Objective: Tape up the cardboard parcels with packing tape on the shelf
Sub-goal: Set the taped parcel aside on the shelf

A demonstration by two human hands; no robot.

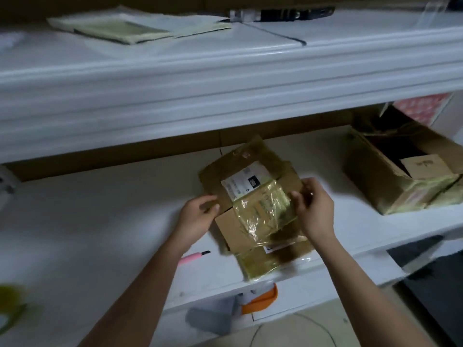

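A small cardboard parcel [231, 230] with yellowish packing tape [263, 211] across its top sits on a stack of flat parcels on the white shelf [100, 221]. My left hand [198, 216] grips the parcel's left edge, thumb on top. At the parcel's right edge my right hand [313, 209] pinches the tape with curled fingers. A larger flat parcel [240, 161] with a white label [244, 182] lies behind it. Another taped parcel [263, 264] lies underneath at the shelf's front edge.
An open cardboard box [400, 171] stands at the right of the shelf. A pink cutter [194, 256] lies by my left forearm. An orange and white tape dispenser [258, 299] hangs below the shelf edge. Flat plastic-wrapped sheets [125, 28] lie on the upper shelf [225, 78].
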